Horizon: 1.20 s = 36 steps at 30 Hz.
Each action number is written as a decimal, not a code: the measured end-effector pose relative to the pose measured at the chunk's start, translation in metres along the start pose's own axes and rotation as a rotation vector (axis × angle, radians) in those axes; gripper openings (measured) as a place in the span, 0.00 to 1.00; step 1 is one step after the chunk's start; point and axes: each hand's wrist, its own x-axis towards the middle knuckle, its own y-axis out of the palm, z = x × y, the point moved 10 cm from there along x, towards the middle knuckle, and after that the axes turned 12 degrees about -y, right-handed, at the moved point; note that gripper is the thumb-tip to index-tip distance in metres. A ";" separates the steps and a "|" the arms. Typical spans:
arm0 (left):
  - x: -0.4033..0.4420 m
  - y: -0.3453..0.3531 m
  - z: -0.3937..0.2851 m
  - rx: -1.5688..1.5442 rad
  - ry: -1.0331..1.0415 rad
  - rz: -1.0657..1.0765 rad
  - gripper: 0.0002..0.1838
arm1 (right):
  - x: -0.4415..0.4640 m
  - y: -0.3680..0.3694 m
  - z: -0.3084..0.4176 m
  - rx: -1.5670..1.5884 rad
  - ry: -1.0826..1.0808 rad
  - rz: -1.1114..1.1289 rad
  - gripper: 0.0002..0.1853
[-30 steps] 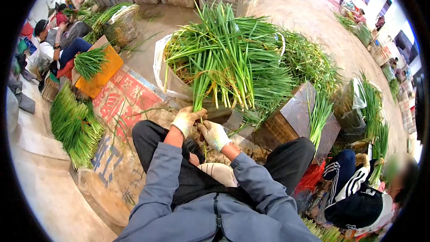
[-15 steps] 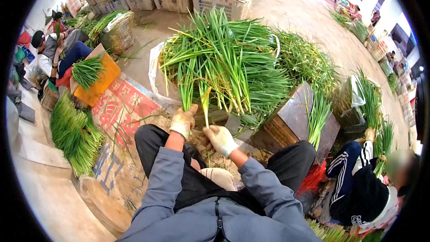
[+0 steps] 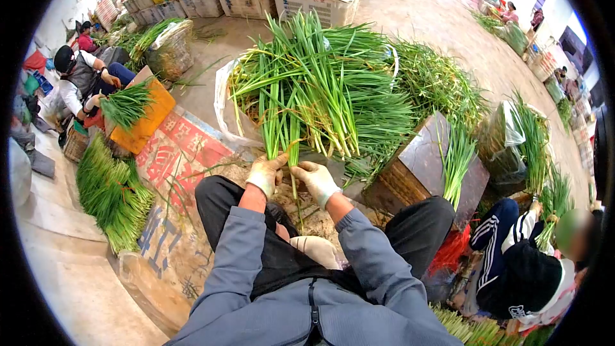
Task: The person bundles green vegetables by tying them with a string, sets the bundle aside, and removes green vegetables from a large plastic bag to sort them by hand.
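Observation:
My left hand (image 3: pixel 266 173), in a pale work glove, is closed round the lower ends of a few garlic chives (image 3: pixel 271 129). Just to its right, my right hand (image 3: pixel 316 181), gloved too, pinches another slim clump of chives (image 3: pixel 294 151) whose pale ends hang down between the hands. A brownish, withered leaf crosses that clump near the fingertips. Beyond both hands lies a big heap of garlic chives (image 3: pixel 339 86), leaves pointing away and pale stems toward me, on a white sack (image 3: pixel 221 99).
Right of my knees, a box-like wooden stand (image 3: pixel 410 170) carries a chive bunch (image 3: pixel 458 163). Tied bundles (image 3: pixel 112 195) lie at left. Stacked crates (image 3: pixel 317 6) stand behind the heap. One co-worker sits at left beside an orange board (image 3: pixel 154 112), another at right (image 3: pixel 522 269).
My right hand has moved up slightly, its fingers now higher on the stems. The clump between my hands looks fuller and greener. The co-worker at left has lowered their hands toward the board.

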 end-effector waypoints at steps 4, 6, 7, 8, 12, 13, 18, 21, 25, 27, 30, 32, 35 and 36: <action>-0.005 -0.019 -0.002 0.010 0.051 -0.137 0.10 | -0.006 -0.019 -0.015 0.069 -0.019 -0.158 0.19; 0.000 -0.034 -0.008 -0.026 0.115 -0.234 0.10 | -0.009 -0.025 -0.021 0.252 0.007 -0.219 0.14; 0.005 -0.041 -0.005 -0.059 0.090 -0.277 0.11 | -0.012 -0.029 -0.025 0.288 0.038 -0.235 0.14; 0.005 -0.036 -0.007 -0.054 0.115 -0.210 0.12 | -0.014 -0.029 -0.021 0.288 0.038 -0.237 0.14; -0.017 -0.015 -0.015 0.114 0.124 -0.237 0.13 | -0.019 -0.015 0.036 -0.249 -0.247 -0.247 0.16; -0.017 -0.015 -0.014 0.117 0.121 -0.237 0.13 | -0.025 -0.001 0.070 -0.664 -0.496 -0.266 0.19; -0.012 -0.004 -0.009 0.043 0.109 0.047 0.13 | -0.009 -0.001 0.057 -0.857 -0.499 -0.247 0.18; -0.016 -0.002 -0.010 0.086 0.150 -0.013 0.15 | -0.020 -0.005 0.064 -0.686 -0.637 -0.242 0.16; -0.002 0.025 0.021 0.050 -0.054 0.268 0.12 | -0.027 0.006 0.057 -0.612 -0.718 -0.103 0.12; -0.001 0.021 0.012 0.125 -0.010 0.072 0.08 | -0.047 0.013 0.053 -0.596 -0.731 0.120 0.11; 0.005 0.015 0.009 0.188 0.015 0.024 0.08 | -0.076 0.001 0.010 -0.828 -0.594 0.415 0.11; 0.024 0.010 0.017 0.244 0.065 -0.017 0.07 | -0.088 -0.020 -0.077 -1.056 -0.306 0.714 0.14; 0.032 -0.006 0.000 0.104 0.187 -0.054 0.08 | -0.118 -0.024 -0.118 -1.244 0.014 1.114 0.17; 0.013 -0.015 -0.014 0.303 0.151 -0.195 0.10 | -0.121 -0.028 -0.093 -1.293 0.033 1.089 0.20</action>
